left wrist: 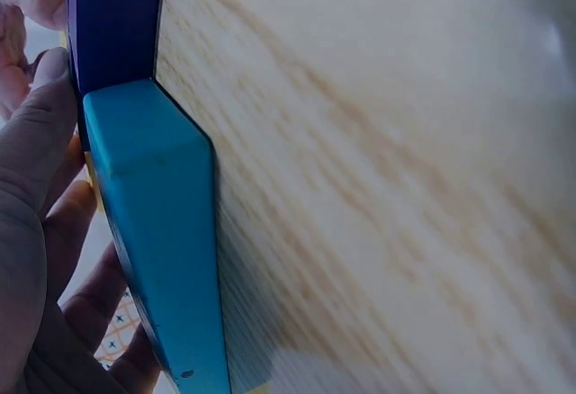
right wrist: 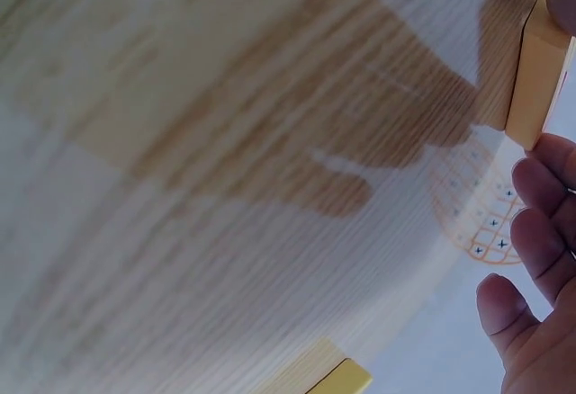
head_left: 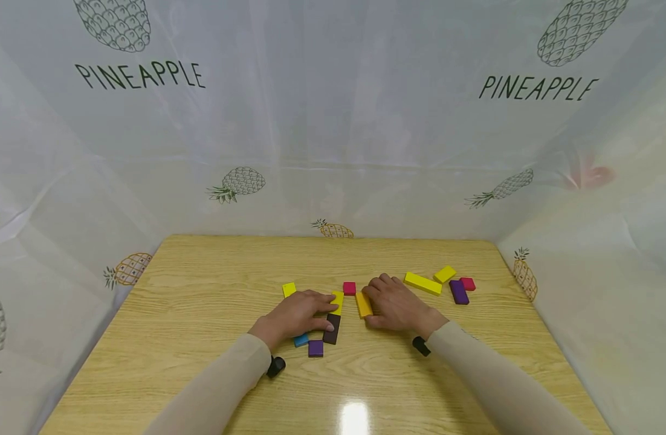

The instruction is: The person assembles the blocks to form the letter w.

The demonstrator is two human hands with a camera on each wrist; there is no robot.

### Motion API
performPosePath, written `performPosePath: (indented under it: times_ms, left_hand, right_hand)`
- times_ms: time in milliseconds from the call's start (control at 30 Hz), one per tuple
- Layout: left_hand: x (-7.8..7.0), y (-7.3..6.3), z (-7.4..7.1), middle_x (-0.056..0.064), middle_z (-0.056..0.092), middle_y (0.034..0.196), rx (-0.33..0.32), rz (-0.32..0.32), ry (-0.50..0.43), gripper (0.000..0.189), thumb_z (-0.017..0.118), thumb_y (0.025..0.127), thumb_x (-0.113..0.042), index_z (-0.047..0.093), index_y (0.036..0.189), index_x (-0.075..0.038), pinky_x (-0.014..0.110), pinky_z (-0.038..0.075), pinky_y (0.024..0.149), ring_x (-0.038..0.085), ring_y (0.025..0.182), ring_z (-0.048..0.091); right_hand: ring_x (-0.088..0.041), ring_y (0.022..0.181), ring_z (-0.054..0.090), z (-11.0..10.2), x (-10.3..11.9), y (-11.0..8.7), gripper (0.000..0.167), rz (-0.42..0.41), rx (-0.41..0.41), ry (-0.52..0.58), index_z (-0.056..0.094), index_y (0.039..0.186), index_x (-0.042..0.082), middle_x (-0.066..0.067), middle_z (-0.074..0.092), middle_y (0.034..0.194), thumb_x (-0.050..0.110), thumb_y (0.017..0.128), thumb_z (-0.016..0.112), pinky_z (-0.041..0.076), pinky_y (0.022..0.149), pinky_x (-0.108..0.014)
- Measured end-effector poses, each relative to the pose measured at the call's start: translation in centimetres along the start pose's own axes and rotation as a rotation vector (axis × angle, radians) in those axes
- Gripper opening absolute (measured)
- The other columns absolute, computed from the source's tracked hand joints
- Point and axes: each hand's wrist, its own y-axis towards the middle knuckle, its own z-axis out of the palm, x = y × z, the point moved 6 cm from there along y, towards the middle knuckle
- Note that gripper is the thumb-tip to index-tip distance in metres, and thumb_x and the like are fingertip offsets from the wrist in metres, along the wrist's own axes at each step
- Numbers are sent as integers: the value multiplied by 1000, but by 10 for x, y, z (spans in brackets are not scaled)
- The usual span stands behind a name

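My left hand (head_left: 300, 313) lies over a group of coloured blocks. Its fingertips touch a yellow block (head_left: 338, 302), and its thumb touches a dark brown block (head_left: 331, 329) that joins the yellow one end to end. A blue block (head_left: 301, 340), partly hidden by this hand, and a purple block (head_left: 315, 348) sit below it; a yellow block (head_left: 289, 289) shows beyond. The left wrist view has the blue block (left wrist: 166, 232) close up against a purple one. Between thumb and fingers, my right hand (head_left: 395, 303) pinches an orange block (head_left: 364, 305), apart from the yellow-brown pair.
A pinkish-red block (head_left: 349, 288) lies between and beyond the hands. To the right are a long yellow block (head_left: 422, 283), a shorter yellow block (head_left: 445, 274), a purple block (head_left: 459, 292) and another red block (head_left: 468, 284). A pineapple-print sheet (head_left: 333, 133) surrounds the wooden table (head_left: 202, 284).
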Motion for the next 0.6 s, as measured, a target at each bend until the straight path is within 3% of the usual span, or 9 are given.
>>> performPosePath:
  times_ms: [600]
  left_hand:
    - [-2,-1,-1,-1,51,162,2,-2,-4,57,67,102,-49,61,151,-22,47,41,123,27,149,48]
  right_hand:
    - [-29,117,55,-7,-2,-3,65,32,-19,40,65,137,8,-8,64,129,58,95,68,50,104,-49]
